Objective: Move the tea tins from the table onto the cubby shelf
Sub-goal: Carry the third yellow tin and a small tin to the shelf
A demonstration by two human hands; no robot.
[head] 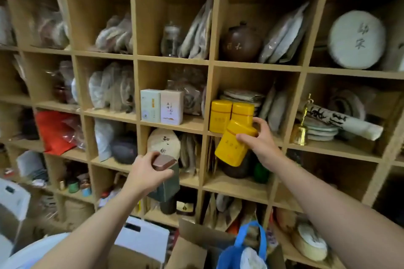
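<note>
Pale wood makes up the cubby shelf (172, 61) that fills the frame, its square compartments crowded with wrapped tea cakes and bags. Low and left of centre, the left hand (144, 176) grips a grey-green tea tin with a copper lid (167, 178), fingers curled round its upper part, the tin held upright in front of the lower cubbies. In the middle row, just above that hand, two pale tea boxes (161, 106) stand side by side at the front of a cubby. In the next cubby to the right, two yellow tea tins (231, 114) stand upright and touching. In front of them, right of centre, the right hand (260, 140) clasps a third yellow tin (234, 145), tilted with its top leaning right, overlapping the lower edge of that cubby. The two hands are apart, each holding its own tin. Further right, a brass bell (300, 131) sits beside a rolled scroll (345, 121). At the bottom, a blue bag (251, 247) hangs open.
</note>
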